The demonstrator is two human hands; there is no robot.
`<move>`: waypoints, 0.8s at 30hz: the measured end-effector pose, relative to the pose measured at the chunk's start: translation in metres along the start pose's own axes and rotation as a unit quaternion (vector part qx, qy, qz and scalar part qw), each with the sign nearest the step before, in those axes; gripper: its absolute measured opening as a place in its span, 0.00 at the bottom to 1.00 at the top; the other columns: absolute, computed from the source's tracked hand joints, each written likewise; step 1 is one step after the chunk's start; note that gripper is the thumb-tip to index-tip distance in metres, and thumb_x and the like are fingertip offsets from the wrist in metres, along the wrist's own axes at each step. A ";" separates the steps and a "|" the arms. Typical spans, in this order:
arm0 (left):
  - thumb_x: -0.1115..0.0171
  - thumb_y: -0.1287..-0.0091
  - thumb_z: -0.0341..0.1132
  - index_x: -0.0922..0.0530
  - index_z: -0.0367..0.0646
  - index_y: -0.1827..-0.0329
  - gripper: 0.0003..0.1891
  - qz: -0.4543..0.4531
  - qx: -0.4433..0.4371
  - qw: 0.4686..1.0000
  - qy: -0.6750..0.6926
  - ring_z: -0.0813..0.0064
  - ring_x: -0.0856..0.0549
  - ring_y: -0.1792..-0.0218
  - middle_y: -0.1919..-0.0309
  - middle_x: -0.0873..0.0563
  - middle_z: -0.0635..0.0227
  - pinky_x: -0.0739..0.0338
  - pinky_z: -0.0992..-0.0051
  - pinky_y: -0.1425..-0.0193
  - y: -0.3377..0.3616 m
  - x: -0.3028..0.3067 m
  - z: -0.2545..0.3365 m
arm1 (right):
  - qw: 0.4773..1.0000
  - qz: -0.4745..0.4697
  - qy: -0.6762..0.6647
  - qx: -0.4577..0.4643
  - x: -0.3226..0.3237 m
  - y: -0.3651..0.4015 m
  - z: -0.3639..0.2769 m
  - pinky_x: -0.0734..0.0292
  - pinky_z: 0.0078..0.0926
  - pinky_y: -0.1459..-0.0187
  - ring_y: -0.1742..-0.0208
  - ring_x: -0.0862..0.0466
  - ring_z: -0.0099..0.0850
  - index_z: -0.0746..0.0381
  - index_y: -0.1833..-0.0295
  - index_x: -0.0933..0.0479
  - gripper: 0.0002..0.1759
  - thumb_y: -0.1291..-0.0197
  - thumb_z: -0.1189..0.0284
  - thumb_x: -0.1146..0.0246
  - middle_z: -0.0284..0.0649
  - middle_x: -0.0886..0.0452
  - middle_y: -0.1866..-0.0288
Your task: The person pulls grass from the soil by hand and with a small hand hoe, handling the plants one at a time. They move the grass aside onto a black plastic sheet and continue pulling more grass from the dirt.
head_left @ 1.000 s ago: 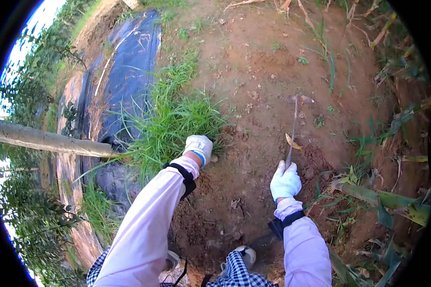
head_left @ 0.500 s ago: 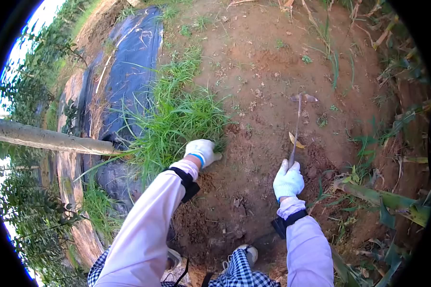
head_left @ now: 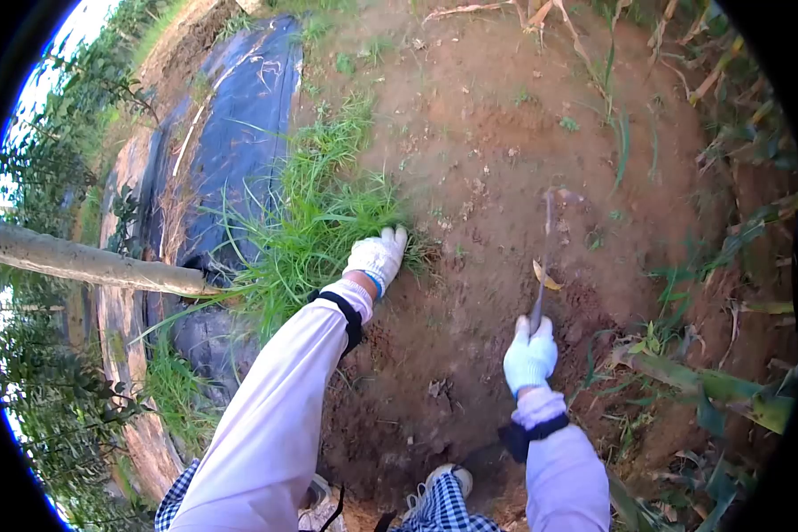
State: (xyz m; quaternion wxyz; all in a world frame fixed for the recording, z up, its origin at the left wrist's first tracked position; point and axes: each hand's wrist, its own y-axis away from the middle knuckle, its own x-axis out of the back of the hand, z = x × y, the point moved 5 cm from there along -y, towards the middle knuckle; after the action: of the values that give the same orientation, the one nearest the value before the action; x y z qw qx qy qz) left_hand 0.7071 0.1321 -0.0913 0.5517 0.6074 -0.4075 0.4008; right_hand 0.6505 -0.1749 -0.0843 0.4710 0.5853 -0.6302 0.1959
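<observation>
My left hand (head_left: 377, 255), in a white knitted glove, is at the right edge of a clump of green grass (head_left: 319, 213). Its fingers are stretched out and touch the blades; their tips are partly blurred. Over the bare soil to the right, my right hand (head_left: 530, 356), gloved too, is closed around the near end of a small hoe (head_left: 547, 222). The hoe's thin shaft points away from me, and its blurred head lies at the far end, close to the ground. A yellow dry leaf (head_left: 547, 277) shows beside the shaft.
Black plastic sheeting (head_left: 244, 115) covers the ground left of the grass. A pale trunk or pole (head_left: 97, 258) juts in from the left. Dry and green stalks (head_left: 700, 381) stand along the right. My shoes are on the brown soil (head_left: 470, 168) below.
My left hand has moved up and slightly right along the grass edge, its fingers now showing. My right hand has drawn the hoe slightly toward me.
</observation>
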 end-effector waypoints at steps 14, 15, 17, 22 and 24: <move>0.48 0.34 0.33 0.17 0.42 0.58 0.11 -0.049 0.033 0.997 0.051 0.53 0.12 0.57 0.62 0.11 0.55 0.20 0.54 0.55 0.010 -0.008 -0.004 | 0.948 -0.303 0.062 0.068 -0.072 0.089 -0.061 0.24 0.54 0.53 0.54 0.18 0.60 0.66 0.49 0.25 0.33 0.28 0.46 0.59 0.61 0.18 0.60; 0.48 0.34 0.33 0.17 0.42 0.58 0.11 -0.043 0.029 0.997 0.057 0.53 0.12 0.57 0.61 0.11 0.55 0.20 0.54 0.55 0.010 -0.006 -0.004 | 0.950 -0.296 0.068 0.073 -0.074 0.093 -0.056 0.24 0.54 0.53 0.54 0.18 0.59 0.66 0.49 0.26 0.33 0.28 0.46 0.60 0.61 0.17 0.60; 0.49 0.34 0.33 0.17 0.42 0.57 0.11 -0.057 0.031 0.996 0.064 0.53 0.12 0.56 0.61 0.12 0.54 0.20 0.53 0.54 0.012 -0.005 -0.002 | 0.953 -0.280 0.077 0.086 -0.073 0.099 -0.054 0.23 0.52 0.54 0.54 0.17 0.57 0.65 0.49 0.27 0.33 0.28 0.45 0.61 0.60 0.17 0.60; 0.45 0.37 0.34 0.18 0.44 0.57 0.10 -0.088 0.016 0.991 0.097 0.52 0.13 0.56 0.62 0.12 0.53 0.20 0.56 0.53 0.038 0.000 0.007 | 0.949 -0.306 0.062 0.044 -0.040 0.115 -0.037 0.24 0.54 0.51 0.53 0.18 0.60 0.66 0.49 0.24 0.33 0.30 0.45 0.57 0.62 0.18 0.59; 0.43 0.40 0.36 0.19 0.46 0.54 0.12 -0.130 0.003 0.984 0.125 0.52 0.13 0.56 0.61 0.13 0.53 0.20 0.59 0.52 0.071 0.006 0.013 | 0.952 -0.301 0.022 0.050 -0.022 0.136 -0.001 0.25 0.56 0.54 0.55 0.19 0.62 0.66 0.49 0.25 0.32 0.31 0.46 0.55 0.63 0.18 0.62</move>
State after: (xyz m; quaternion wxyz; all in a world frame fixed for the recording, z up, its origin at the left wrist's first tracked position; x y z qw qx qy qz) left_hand 0.6426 0.1149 -0.0624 0.6438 0.6019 -0.2517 0.3998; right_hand 0.5223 -0.1293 -0.0605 0.4920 0.7663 -0.4033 0.0894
